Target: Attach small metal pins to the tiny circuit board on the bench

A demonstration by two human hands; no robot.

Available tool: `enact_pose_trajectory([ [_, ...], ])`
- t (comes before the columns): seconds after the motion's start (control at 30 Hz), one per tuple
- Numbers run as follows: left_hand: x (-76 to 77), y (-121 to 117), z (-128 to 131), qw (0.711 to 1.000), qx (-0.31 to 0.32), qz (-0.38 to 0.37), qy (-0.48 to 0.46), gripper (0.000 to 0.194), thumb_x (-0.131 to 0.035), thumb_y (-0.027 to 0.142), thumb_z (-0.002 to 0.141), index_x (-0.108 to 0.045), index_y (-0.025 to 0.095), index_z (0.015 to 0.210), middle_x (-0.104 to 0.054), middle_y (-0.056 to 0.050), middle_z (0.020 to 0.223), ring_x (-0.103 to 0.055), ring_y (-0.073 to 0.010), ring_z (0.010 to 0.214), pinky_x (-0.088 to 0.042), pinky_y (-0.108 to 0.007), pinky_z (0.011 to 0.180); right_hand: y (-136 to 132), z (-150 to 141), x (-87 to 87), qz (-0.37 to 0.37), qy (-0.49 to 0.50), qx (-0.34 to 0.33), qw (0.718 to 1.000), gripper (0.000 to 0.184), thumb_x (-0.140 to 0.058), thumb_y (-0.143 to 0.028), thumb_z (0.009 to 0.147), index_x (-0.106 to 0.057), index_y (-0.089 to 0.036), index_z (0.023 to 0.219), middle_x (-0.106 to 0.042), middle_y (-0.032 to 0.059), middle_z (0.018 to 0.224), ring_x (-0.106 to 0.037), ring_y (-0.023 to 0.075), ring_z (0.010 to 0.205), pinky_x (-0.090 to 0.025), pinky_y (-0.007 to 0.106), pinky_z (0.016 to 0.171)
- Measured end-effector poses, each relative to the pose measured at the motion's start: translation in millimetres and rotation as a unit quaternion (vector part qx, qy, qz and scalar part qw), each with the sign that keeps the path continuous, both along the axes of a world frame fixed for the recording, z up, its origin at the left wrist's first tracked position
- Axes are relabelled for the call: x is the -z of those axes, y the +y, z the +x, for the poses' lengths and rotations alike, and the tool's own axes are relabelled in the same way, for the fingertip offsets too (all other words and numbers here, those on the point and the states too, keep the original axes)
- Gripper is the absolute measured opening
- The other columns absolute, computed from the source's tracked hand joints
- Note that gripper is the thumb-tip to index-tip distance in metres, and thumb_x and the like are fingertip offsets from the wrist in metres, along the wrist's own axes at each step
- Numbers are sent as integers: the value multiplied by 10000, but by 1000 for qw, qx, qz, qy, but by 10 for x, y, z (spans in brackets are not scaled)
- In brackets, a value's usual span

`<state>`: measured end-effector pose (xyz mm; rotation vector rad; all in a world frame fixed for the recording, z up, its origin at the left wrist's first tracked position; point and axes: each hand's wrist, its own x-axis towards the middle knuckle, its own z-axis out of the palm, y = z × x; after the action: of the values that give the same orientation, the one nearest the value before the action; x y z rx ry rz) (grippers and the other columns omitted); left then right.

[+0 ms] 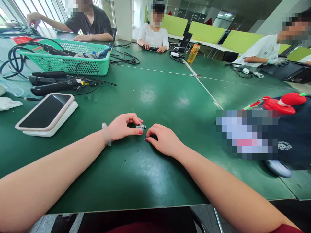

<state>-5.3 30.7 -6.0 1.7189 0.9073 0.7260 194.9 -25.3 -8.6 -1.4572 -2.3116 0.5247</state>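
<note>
Indeed, the fingers of your left hand (121, 127) were gripping a small silvery piece (141, 127) over the desk (150, 178). Just beside it, the fingers of your right hand (166, 139) were curled; whether they held something, I could not tell. Beyond your left forearm (60, 166) lay a phone (45, 111) and, farther, a turquoise basket (73, 67); at right lay a dark bag (295, 132).
</note>
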Motion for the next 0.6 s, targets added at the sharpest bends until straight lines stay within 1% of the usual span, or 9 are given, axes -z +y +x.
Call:
enact_pose_trajectory([
  [0.17, 4, -12, -3, 999, 28, 25, 36, 331, -798, 347, 588, -572, 154, 733, -680, -109, 963, -620, -257, 1024, -447, -475, 960, 22, 5, 9, -11, -1, -2, 1000, 88, -594, -178, 843, -633, -180, 764, -601, 13, 837, -541, 128, 785, -413, 265, 730],
  [0.33, 7, -21, -7, 998, 30, 30, 38, 347, -793, 367, 598, -569, 146, 747, -671, -115, 971, -625, -257, 1001, -452, -477, 948, 45, 25, 6, -6, 8, 12, 1000, 111, -584, -184, 849, -663, -179, 772, -623, 18, 836, -553, 131, 785, -413, 267, 721],
  [0.4, 13, -21, -10, 998, 35, 33, 40, 351, -794, 370, 601, -573, 145, 754, -669, -112, 970, -628, -253, 992, -455, -471, 944, 51, 37, -3, -1, 4, 22, 1000, 154, -555, -192, 870, -679, -184, 781, -635, 24, 839, -565, 136, 800, -416, 274, 736],
  [0.47, 20, -21, -13, 998, 36, 34, 42, 351, -793, 374, 604, -574, 145, 754, -670, -110, 970, -631, -247, 977, -462, -462, 934, 44, 50, -14, -6, 3, 21, 1000, 163, -541, -209, 882, -691, -193, 820, -642, 26, 862, -574, 139, 819, -422, 278, 748],
  [0.53, 25, -24, -14, 998, 37, 32, 43, 349, -788, 376, 611, -571, 146, 759, -675, -103, 968, -639, -237, 944, -475, -453, 913, 27, 59, -25, -14, 0, 12, 1000, 116, -575, -228, 865, -685, -201, 889, -639, 22, 905, -578, 141, 841, -429, 278, 759],
  [0.6, 27, -28, -11, 998, 40, 32, 46, 343, -781, 377, 619, -570, 149, 766, -681, -94, 955, -644, -227, 915, -487, -441, 893, 8, 56, -30, -16, -11, 7, 1000, 120, -624, -246, 834, -669, -205, 937, -628, 20, 930, -575, 142, 849, -433, 279, 763],
])
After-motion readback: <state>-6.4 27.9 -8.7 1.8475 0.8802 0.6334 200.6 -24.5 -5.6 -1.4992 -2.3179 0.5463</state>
